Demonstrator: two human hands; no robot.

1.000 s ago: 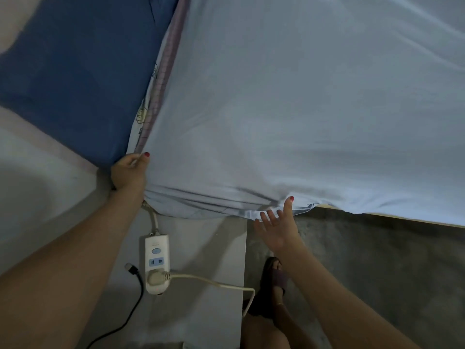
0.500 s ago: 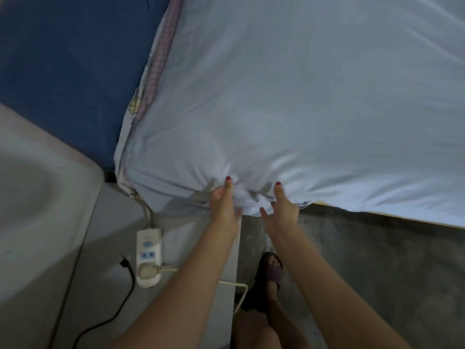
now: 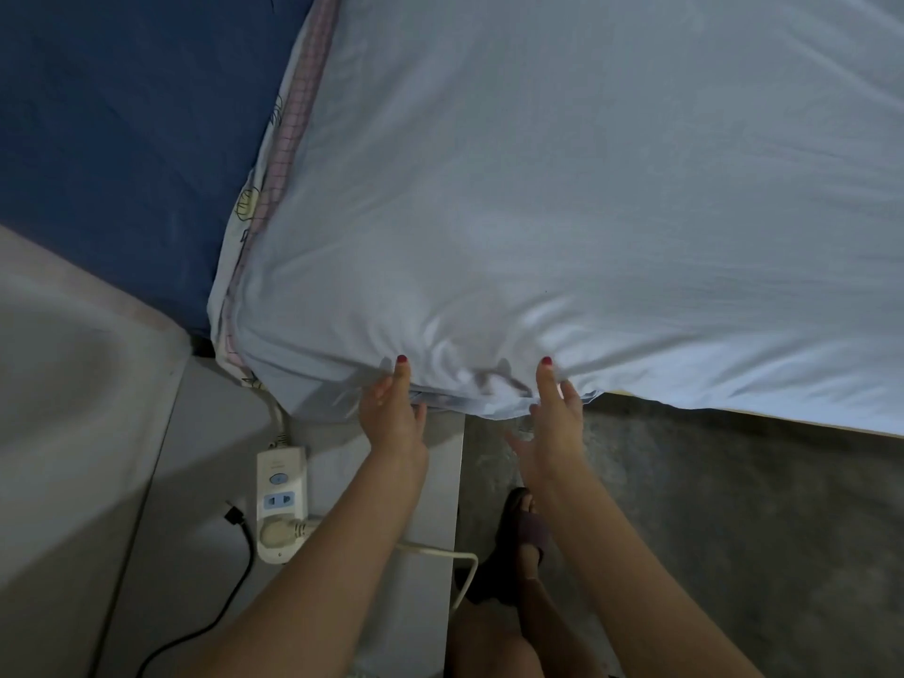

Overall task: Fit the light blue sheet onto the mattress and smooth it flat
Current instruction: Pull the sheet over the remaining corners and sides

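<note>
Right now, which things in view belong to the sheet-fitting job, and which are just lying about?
Part of the job:
light blue sheet
mattress, patterned edge showing
left hand and right hand, at the sheet's corner

Just lying about:
power strip on the floor
black cable
dark blue fabric

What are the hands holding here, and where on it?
Both the left hand and right hand grip the light blue sheet along its bunched lower edge, near the corner.
</note>
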